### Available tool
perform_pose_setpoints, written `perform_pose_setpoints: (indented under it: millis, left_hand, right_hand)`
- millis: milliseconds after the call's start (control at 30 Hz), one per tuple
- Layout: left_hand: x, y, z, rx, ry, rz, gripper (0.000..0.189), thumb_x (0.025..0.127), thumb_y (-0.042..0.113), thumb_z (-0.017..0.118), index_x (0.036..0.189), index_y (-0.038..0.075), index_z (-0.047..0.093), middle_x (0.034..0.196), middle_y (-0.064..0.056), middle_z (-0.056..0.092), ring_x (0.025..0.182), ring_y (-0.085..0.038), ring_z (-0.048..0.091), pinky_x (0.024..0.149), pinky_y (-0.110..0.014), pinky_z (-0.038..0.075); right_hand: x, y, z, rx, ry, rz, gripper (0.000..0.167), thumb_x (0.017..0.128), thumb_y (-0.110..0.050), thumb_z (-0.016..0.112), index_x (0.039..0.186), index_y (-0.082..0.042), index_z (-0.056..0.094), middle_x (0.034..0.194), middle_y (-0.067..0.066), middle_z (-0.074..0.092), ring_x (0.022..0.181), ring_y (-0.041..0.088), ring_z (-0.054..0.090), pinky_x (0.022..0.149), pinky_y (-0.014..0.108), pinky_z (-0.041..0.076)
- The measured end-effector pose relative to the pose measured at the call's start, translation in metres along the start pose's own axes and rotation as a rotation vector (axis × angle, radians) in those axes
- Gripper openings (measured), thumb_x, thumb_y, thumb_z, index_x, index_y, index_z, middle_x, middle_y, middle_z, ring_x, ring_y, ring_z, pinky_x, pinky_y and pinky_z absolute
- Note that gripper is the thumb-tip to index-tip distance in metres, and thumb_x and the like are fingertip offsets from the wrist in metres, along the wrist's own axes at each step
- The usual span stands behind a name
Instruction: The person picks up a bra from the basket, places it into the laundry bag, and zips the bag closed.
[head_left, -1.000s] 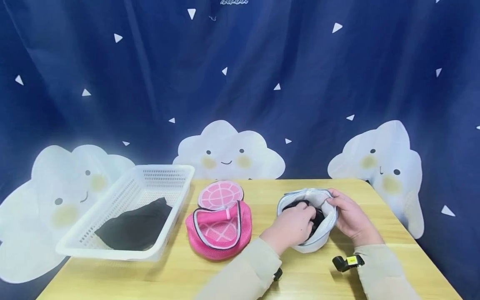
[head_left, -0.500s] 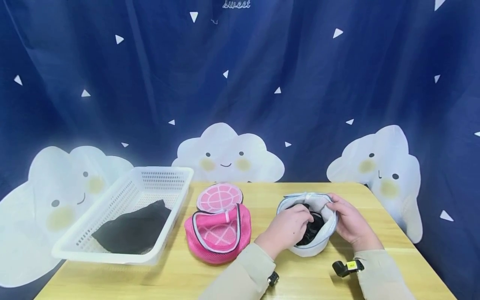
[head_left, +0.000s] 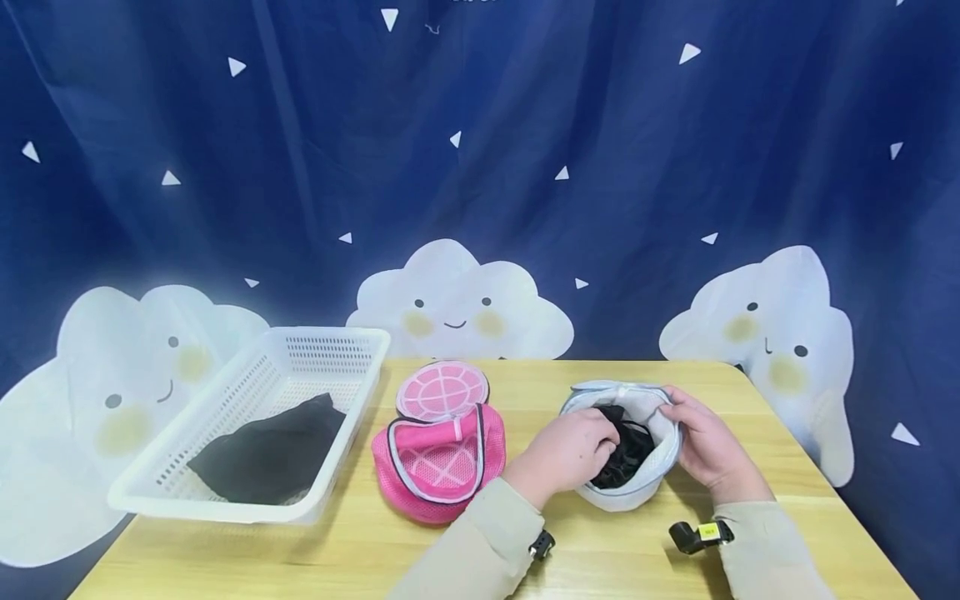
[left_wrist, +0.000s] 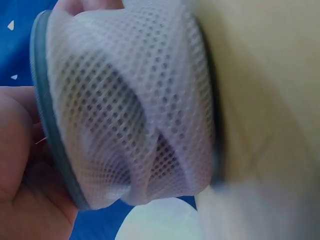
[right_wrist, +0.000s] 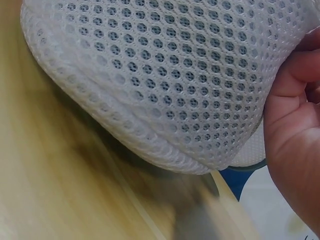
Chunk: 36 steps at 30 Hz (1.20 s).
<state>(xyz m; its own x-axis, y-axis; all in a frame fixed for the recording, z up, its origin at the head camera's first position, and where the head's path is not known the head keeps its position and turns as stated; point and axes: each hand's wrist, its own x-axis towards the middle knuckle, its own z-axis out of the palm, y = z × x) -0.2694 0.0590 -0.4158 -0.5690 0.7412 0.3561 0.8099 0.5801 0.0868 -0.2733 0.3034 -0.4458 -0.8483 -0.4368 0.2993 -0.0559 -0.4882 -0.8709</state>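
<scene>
A white mesh laundry bag (head_left: 626, 500) with a grey-blue zip edge stands unzipped on the table, bunched black cloth (head_left: 633, 454) inside it. My left hand (head_left: 573, 450) reaches over the bag's near-left rim, its fingers curled at the cloth and the fingertips partly hidden. On the far side, my right hand (head_left: 708, 442) grips the rim between thumb and fingers. The left wrist view has the mesh wall (left_wrist: 135, 110) close up beside the left palm (left_wrist: 30, 165). In the right wrist view, the right hand (right_wrist: 295, 115) holds the bag's edge.
Left of the hands lies a pink mesh bag (head_left: 405, 492) with its round lid (head_left: 442, 390) folded back. Farther left, a white plastic basket (head_left: 225, 510) contains a black cloth piece (head_left: 273, 450). A blue cloud-print curtain (head_left: 480, 167) hangs behind the wooden table (head_left: 622, 567).
My left hand has drawn slightly back to the left, so more of the black cloth shows in the bag. The right hand keeps its hold on the rim.
</scene>
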Motion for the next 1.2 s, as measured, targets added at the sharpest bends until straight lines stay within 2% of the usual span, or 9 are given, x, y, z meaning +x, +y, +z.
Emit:
perform_pose_setpoints:
  millis: [233,400,600,733,833,900,1000,1100,1200]
  left_hand:
    - [-0.003,-0.010,-0.018,-0.133,0.083,-0.123,0.016,0.100,0.019,0.060,0.108,0.020,0.073,0.108,0.009,0.068,0.106,-0.006,0.062,0.096,-0.020,0.046]
    - [-0.006,-0.017,-0.027,-0.183,0.136,-0.311,0.014,0.098,0.025,0.062,0.109,0.022,0.071,0.109,0.010,0.065,0.107,-0.010,0.060,0.091,-0.027,0.050]
    - [-0.009,-0.022,-0.026,-0.221,0.076,-0.526,0.039,0.097,0.038,0.064,0.131,0.021,0.061,0.121,0.004,0.064,0.104,-0.013,0.062,0.088,-0.036,0.052]
    - [-0.011,-0.021,-0.021,-0.236,-0.015,-0.626,0.053,0.096,0.047,0.063,0.141,0.022,0.051,0.114,0.001,0.070,0.101,-0.018,0.067,0.082,-0.039,0.053]
    - [-0.011,-0.019,-0.019,-0.228,-0.091,-0.648,0.054,0.096,0.047,0.064,0.143,0.024,0.049,0.110,-0.002,0.072,0.100,-0.021,0.068,0.077,-0.038,0.053]
    - [-0.010,-0.019,-0.019,-0.235,-0.115,-0.646,0.052,0.097,0.042,0.065,0.143,0.023,0.049,0.108,-0.003,0.072,0.097,-0.020,0.068,0.075,-0.038,0.052]
    - [-0.009,-0.020,-0.021,-0.274,-0.112,-0.635,0.048,0.099,0.034,0.063,0.143,0.023,0.049,0.096,-0.002,0.070,0.086,-0.018,0.065,0.070,-0.035,0.050]
    - [-0.009,-0.021,-0.023,-0.357,-0.092,-0.624,0.045,0.100,0.029,0.061,0.143,0.022,0.050,0.080,0.001,0.063,0.072,-0.016,0.059,0.062,-0.032,0.046]
    - [-0.010,-0.023,-0.029,-0.451,-0.053,-0.612,0.044,0.100,0.026,0.059,0.143,0.019,0.051,0.075,0.005,0.060,0.064,-0.014,0.055,0.056,-0.031,0.044]
  right_hand:
    - [-0.001,0.002,0.000,0.043,-0.020,-0.011,0.047,0.106,0.006,0.017,0.125,-0.005,0.058,0.114,0.006,0.066,0.100,0.014,0.064,0.084,0.025,0.054]
    - [0.000,0.000,0.001,0.054,-0.043,-0.017,0.047,0.105,0.007,0.015,0.122,-0.003,0.058,0.113,0.007,0.066,0.098,0.014,0.064,0.082,0.025,0.055]
    - [0.001,0.000,0.000,0.031,-0.037,-0.009,0.046,0.105,0.008,0.016,0.120,-0.004,0.058,0.111,0.007,0.065,0.095,0.014,0.064,0.079,0.023,0.055]
    - [0.000,0.000,0.001,0.026,-0.043,-0.001,0.046,0.103,0.009,0.016,0.120,-0.004,0.057,0.110,0.006,0.065,0.093,0.013,0.063,0.077,0.022,0.054]
    - [-0.003,-0.001,0.002,0.026,-0.044,0.006,0.046,0.103,0.009,0.016,0.121,-0.003,0.057,0.111,0.006,0.064,0.093,0.013,0.064,0.077,0.023,0.055]
    - [-0.003,-0.002,0.002,0.029,-0.044,0.013,0.046,0.104,0.009,0.017,0.123,-0.004,0.057,0.112,0.007,0.065,0.093,0.013,0.064,0.077,0.023,0.055]
    - [-0.002,-0.003,0.002,0.025,-0.024,0.023,0.045,0.106,0.006,0.020,0.127,-0.005,0.058,0.114,0.008,0.066,0.094,0.014,0.066,0.079,0.025,0.056]
    - [-0.002,-0.003,0.002,0.054,-0.009,0.033,0.046,0.106,0.005,0.022,0.129,-0.005,0.060,0.115,0.010,0.067,0.096,0.015,0.068,0.081,0.026,0.057]
    - [0.001,-0.005,0.002,0.099,-0.029,0.037,0.049,0.106,0.007,0.020,0.130,-0.003,0.061,0.115,0.012,0.069,0.097,0.016,0.069,0.083,0.027,0.056]
